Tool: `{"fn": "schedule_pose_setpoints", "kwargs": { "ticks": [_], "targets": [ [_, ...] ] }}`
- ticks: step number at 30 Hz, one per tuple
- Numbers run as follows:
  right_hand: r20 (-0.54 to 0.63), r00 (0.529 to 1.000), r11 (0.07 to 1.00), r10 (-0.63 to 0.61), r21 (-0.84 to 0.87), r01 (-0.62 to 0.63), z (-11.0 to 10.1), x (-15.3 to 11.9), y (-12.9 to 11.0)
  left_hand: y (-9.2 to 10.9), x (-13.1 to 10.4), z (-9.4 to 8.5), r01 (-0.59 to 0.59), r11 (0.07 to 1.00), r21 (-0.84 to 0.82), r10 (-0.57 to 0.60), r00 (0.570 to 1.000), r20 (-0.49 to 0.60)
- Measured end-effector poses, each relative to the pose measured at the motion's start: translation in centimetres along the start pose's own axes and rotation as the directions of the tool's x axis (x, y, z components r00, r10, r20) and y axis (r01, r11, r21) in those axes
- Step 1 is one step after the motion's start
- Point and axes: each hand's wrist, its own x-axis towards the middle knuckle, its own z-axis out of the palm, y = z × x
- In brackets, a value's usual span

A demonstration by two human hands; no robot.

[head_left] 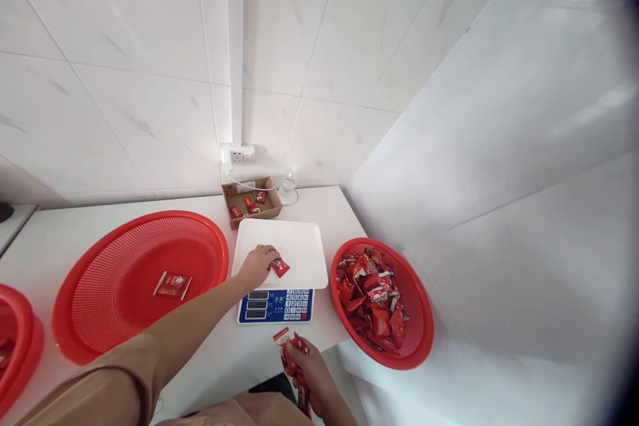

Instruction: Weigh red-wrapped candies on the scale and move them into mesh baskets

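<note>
My left hand point(257, 263) rests over the white pan point(299, 239) of a digital weighing scale point(276, 306), its fingers closed on a small red candy packet point(280, 267). Below the scale, near my body, my right hand point(317, 373) grips several red packets point(292, 353) in a bunch. Left of the scale, a wide red basket point(64, 293) has one flat red packet point(172, 285) lying in it. To the right stands a round red basket point(424, 319) heaped with red packets point(374, 299).
A small cardboard box point(269, 210) with several red packets sits behind the scale, beside a clear glass point(288, 183). A wall socket point(241, 156) with a plugged cable is above. Another red basket point(34, 339) stands at the left edge. A white panel rises at the right.
</note>
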Motion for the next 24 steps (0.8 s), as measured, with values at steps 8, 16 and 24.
{"fn": "schedule_pose_setpoints", "kwargs": {
  "ticks": [8,16,24],
  "targets": [
    [0.022,0.999,0.998,-0.024,0.056,0.023,0.3,0.1,0.8,-4.8,-7.0,-5.3,0.187,0.973,-0.134,-0.225,0.895,-0.384],
    [0.071,0.997,1.000,0.006,0.025,-0.008,2.1,0.6,0.4,-5.3,-9.5,-3.3,0.306,0.932,0.194,-0.274,0.946,-0.176],
    [0.028,1.000,1.000,-0.008,-0.004,0.008,1.8,0.0,0.5,0.9,-1.1,1.8,-0.226,0.966,0.126,0.203,0.965,0.167]
  ]
}}
